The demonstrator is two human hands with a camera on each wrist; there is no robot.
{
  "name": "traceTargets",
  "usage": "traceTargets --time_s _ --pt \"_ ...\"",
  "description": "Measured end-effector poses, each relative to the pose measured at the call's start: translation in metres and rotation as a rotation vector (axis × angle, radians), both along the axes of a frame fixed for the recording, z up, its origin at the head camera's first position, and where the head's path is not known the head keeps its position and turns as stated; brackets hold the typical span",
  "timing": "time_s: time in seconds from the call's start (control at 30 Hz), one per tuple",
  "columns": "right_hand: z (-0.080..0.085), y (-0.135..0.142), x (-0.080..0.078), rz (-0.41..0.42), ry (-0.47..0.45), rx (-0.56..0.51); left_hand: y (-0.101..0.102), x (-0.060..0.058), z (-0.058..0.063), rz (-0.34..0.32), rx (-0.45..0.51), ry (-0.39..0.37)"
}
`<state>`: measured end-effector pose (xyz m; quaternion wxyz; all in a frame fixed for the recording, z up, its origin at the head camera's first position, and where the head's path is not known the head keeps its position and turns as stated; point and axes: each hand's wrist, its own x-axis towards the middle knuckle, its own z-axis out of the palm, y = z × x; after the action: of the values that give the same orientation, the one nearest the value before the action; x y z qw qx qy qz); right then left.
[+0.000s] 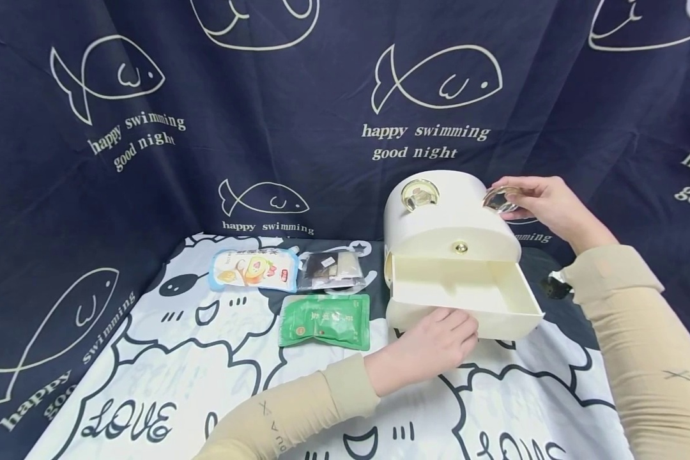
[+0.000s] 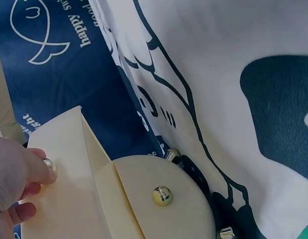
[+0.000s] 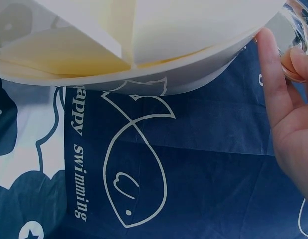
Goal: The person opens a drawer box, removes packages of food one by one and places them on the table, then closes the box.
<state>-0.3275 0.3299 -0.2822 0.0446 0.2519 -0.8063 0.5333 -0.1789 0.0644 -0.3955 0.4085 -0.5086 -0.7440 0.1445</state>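
Left hand (image 1: pixel 428 348) pinches round knob (image 2: pixel 48 162) on smooth drawer (image 1: pixel 503 322); right hand (image 1: pixel 543 201) grips shiny disc (image 1: pixel 498 199).

Beige sleeves (image 1: pixel 627 338) end in wide cuffs (image 1: pixel 352 388) and bear small dark lettering (image 1: pixel 273 429).

The left hand (image 2: pixel 13 174) grips a knob (image 2: pixel 50 164) on a drawer (image 2: pixel 71 184).

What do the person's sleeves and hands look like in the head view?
Both the left sleeve and the right sleeve are long and beige, ending in plain cuffs. Dark markings, including an X-like shape, show on each; I can't read the full lettering. The left hand and right hand are bare, without gloves.
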Motion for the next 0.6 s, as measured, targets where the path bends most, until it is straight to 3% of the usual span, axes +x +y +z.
traceTargets --time_s 0.13,0.6 --pt "0.0 0.0 0.0 -0.006 0.005 0.011 0.007 -0.009 -0.012 0.005 0.019 -0.025" --pt "0.001 -0.002 0.002 -0.058 -0.004 0.031 0.013 -0.018 -0.012 0.055 0.002 -0.077"
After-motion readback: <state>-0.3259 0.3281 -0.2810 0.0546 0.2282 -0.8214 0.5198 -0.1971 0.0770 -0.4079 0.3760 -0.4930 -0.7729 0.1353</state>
